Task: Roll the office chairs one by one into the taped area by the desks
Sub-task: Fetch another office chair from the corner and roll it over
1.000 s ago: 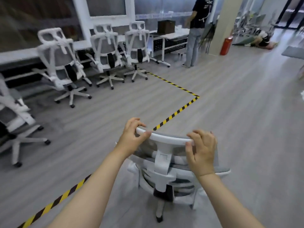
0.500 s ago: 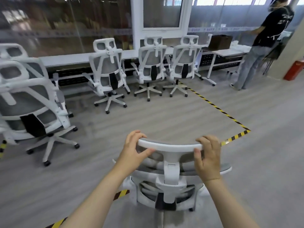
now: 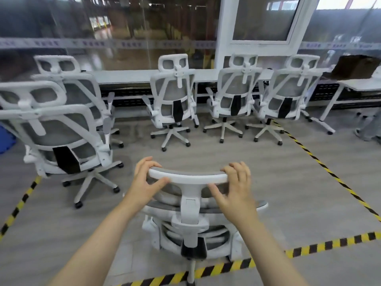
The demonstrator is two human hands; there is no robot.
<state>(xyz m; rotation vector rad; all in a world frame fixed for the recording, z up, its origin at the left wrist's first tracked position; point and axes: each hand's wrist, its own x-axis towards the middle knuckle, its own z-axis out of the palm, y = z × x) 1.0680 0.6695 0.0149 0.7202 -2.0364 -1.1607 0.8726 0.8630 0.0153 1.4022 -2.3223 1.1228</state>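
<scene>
Office chair (image 3: 191, 219) under our hands stands on the grey plank floor (image 3: 278, 174), its base straddling the near strip of yellow-and-black tape (image 3: 321, 245). We see the tape run on along both sides toward a long white bench (image 3: 132, 76) under a glass wall. Our left hand (image 3: 144, 182) grips the left end of the headrest (image 3: 186, 176), fingers (image 3: 147, 162) curled over the top and thumb beneath. Our right hand (image 3: 237, 190) holds the right end, fingers hooked over the rim, thumb spread below. We count five parked chairs (image 3: 175, 100) inside the tape: two at left, three along the bench.
</scene>
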